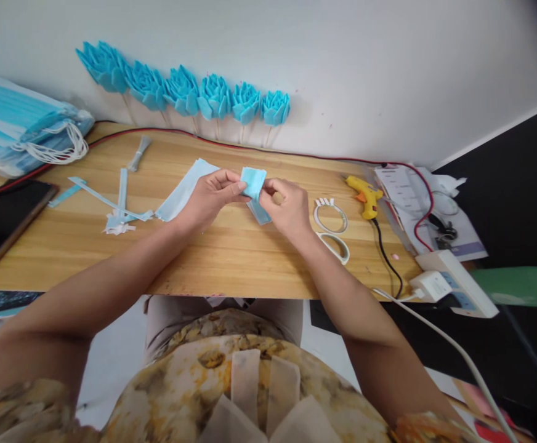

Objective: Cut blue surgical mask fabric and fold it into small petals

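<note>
- Left grip [208, 198]: your thumb and forefinger are pressed together on the left edge of the folded blue piece [254, 181].
- Right grip [289, 210]: your fingertips pinch the right side of the same piece. The lower fingers are curled, and whether they also touch the blue scrap [260, 213] below cannot be told.
- Location: the folded blue piece is held upright between both grips, just above the bench [231, 258] and near its middle.
- Surroundings: a flat blue sheet [181, 192] lies just left of the left grip and cut strips [121, 206] lie further left. Two white loops [331, 216] and a yellow glue gun [364, 194] lie to the right. Finished blue flowers [183, 91] lean on the wall behind.
- Judgement: the work in hand appears to be folding or creasing the piece.
- Recommendation: align the edges before you press, and run the crease from one pinch toward the other, so the layers do not slip.
- Recommendation: hold close to the fold line. Pinches at the far corners would probably let the soft fabric buckle.
- Hazard: the glue gun is near your right forearm and its cord [386, 252] trails off the bench, so mind your elbow.
</note>
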Available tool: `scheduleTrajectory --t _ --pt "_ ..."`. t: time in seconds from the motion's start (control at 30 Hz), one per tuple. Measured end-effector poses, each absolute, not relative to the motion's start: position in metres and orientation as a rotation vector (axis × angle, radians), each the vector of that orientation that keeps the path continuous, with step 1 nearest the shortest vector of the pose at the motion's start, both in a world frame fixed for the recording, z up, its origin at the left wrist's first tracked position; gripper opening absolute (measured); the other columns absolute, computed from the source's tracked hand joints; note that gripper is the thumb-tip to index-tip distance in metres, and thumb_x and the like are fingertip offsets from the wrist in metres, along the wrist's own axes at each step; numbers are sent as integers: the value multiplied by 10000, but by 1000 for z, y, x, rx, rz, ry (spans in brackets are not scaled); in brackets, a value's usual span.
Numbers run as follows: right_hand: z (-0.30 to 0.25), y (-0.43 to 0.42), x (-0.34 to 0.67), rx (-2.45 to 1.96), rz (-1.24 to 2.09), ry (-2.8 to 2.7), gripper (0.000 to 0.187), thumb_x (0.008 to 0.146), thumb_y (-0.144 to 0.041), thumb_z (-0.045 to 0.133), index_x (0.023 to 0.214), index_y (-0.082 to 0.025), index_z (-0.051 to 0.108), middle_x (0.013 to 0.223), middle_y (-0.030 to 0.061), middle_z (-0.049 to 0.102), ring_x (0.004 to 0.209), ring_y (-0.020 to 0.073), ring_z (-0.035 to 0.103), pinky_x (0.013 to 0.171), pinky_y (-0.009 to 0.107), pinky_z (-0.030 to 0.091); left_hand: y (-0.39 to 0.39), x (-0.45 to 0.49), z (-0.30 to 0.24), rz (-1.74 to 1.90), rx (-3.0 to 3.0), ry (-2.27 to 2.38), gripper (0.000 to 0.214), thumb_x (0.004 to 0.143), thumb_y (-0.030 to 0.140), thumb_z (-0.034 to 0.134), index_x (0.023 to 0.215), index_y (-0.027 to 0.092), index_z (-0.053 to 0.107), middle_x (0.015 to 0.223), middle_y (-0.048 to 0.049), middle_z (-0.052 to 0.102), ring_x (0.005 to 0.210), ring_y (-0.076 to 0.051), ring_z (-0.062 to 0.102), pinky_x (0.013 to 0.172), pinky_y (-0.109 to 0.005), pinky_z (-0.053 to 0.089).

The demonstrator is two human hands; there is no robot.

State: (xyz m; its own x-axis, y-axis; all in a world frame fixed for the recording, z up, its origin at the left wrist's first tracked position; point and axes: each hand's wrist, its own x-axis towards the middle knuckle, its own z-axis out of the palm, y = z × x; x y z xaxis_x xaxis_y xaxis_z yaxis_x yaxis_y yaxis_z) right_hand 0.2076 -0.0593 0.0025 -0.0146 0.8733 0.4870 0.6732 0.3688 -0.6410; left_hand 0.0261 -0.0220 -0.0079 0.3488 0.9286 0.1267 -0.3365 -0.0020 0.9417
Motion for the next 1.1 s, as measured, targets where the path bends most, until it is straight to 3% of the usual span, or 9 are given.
scheduleTrajectory --t 0.23,0.43,0.57,0.77,1.1 --pt "5 -60 208 -1472 222 -1722 158 844 -236 605 707 -237 682 701 5 707 690 187 631 729 341 474 -19 23 -10 1115 1137 719 246 775 329 879 786 201 669 782 5 724 696 -146 704 632 -297 618" --pt "5 -57 213 -1440 355 -1566 173 882 -242 586 894 -251 759 826 -2 779 795 191 709 793 340 531 -13 19 -13 1146 1080 717 221 837 295 846 772 201 657 762 21 695 756 -134 724 777 -317 646" --pt "7 -58 211 -1359 364 -1636 116 889 -262 632 836 -242 733 812 -4 767 777 177 692 793 324 525 -14 21 -13 1149 1052 697 239 802 317 877 776 199 670 774 18 703 785 -130 726 834 -309 646" --pt "3 -58 207 -1335 379 -1710 74 874 -264 687 811 -239 715 806 -13 771 738 167 684 758 310 498 -18 20 -10 1099 1046 670 261 759 342 903 769 204 682 790 13 731 778 -135 727 784 -298 646" --pt "6 -54 210 -1392 337 -1697 101 839 -227 634 749 -214 676 752 -3 740 713 162 660 701 298 442 -21 22 -8 1160 1064 616 307 700 335 953 783 193 693 760 36 721 733 -106 713 742 -261 639"
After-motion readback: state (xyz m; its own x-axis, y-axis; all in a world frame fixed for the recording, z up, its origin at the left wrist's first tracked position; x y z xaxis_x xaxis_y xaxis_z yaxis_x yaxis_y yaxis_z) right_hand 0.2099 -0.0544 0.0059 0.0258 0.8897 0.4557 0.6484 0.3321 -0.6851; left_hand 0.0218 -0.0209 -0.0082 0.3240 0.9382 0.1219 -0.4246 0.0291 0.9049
